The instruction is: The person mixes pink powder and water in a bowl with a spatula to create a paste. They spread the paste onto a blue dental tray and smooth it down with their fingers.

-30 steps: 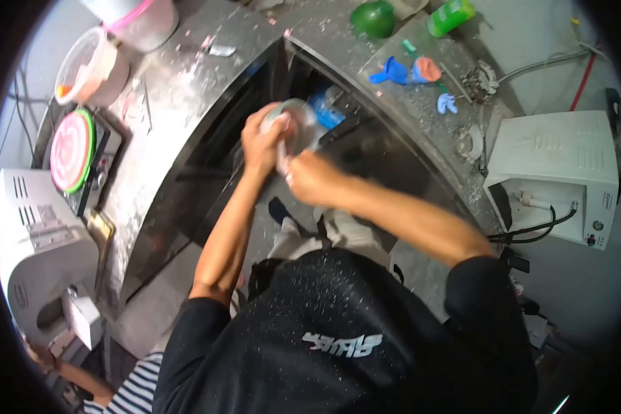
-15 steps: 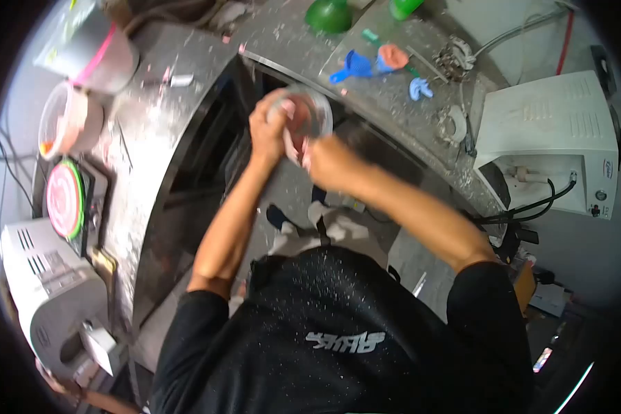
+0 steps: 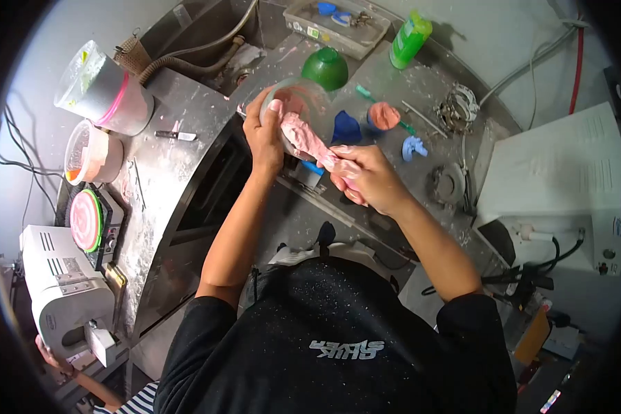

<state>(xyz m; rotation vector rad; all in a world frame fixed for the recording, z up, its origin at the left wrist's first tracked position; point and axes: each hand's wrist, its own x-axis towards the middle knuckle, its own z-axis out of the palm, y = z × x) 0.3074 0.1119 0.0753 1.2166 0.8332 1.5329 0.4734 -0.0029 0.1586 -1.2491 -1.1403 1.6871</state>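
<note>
My left hand (image 3: 263,141) grips a translucent mixing bowl (image 3: 319,103) by its side, thumb over the rim. The bowl is tilted, and pink paste smears its inside. My right hand (image 3: 369,176) is closed around the handle end of a spatula (image 3: 303,136), whose blade is thickly coated with pink paste and lies across the bowl's mouth. Paste also sticks to my right fingers. Just beyond the bowl, on the counter, are a dark blue piece (image 3: 346,127), a blue cup-like holder filled with pink material (image 3: 383,116) and a light blue moulded piece (image 3: 414,148).
A green bowl (image 3: 326,69) and green bottle (image 3: 412,40) stand behind. Tubs (image 3: 93,152), a pink-topped device (image 3: 86,219) and a grey machine (image 3: 69,276) line the left; a white machine (image 3: 552,186) is right. Another person's hand (image 3: 52,355) shows lower left.
The view has tilted up, showing more of the counter and a sink. My right hand has drawn back from the bowl, bringing the paste-covered spatula into sight. My left hand still holds the bowl.
</note>
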